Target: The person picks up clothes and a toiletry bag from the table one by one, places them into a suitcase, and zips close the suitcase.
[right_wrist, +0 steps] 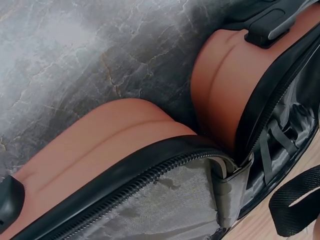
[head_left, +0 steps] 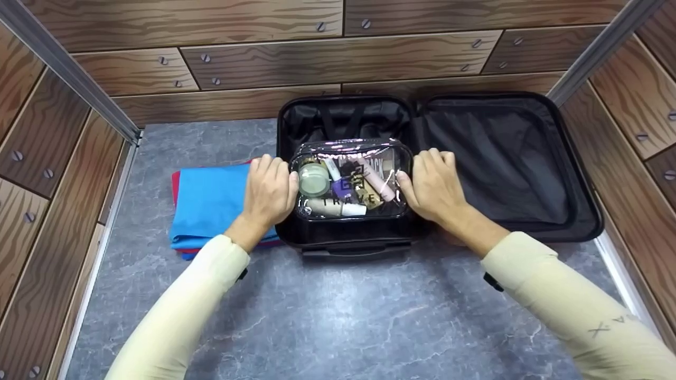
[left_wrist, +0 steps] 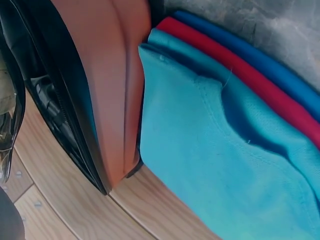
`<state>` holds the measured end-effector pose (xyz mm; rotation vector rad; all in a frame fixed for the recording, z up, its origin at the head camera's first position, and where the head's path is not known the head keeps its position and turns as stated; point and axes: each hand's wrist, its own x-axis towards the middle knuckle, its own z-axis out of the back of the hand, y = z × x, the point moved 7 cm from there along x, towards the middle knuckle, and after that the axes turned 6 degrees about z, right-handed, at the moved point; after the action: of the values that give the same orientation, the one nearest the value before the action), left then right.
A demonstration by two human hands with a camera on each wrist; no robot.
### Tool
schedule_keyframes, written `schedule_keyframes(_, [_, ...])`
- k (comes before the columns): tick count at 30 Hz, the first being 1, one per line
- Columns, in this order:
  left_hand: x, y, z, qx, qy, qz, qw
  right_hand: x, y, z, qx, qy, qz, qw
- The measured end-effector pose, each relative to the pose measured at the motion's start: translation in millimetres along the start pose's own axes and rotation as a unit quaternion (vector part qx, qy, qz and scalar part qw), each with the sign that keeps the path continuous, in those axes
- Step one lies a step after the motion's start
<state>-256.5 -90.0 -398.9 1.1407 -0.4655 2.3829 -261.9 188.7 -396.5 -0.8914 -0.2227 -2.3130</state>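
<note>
Head view: left hand [head_left: 270,186] and right hand [head_left: 434,184], fingers curled, grip opposite sides of a clear pouch [head_left: 353,218] of cosmetics [head_left: 314,180], over the left half of an open suitcase [head_left: 501,158]. Folded clothes [head_left: 211,203] lie just left; behind stands a wood-patterned wall [head_left: 338,63].

Ahead of me stands a brown wall [head_left: 296,66] of wood-grain planks, dotted with grey slotted screw heads [head_left: 206,58]; a matching left wall [head_left: 68,169] and right wall [head_left: 628,105] flank me. Straight grey metal strips [head_left: 76,76] line both corners. Beneath me spreads a flat grey marbled worktop [head_left: 296,343] with pale veins, catching a white glare [head_left: 338,295].
</note>
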Motion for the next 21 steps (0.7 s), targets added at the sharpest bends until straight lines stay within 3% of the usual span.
schedule_keyframes(12, [5.0,20.7,-30.9,0.008,0.029,0.013,0.9995,7.8,-17.6,-33.4,-0.003,0.082,-0.032,0.9961])
schedule_keyframes(21, [17.8,39.6,-60.9,0.022,0.115,0.039,0.9924,20.1,-35.4,-52.4,-0.001,0.112,-0.059,0.992])
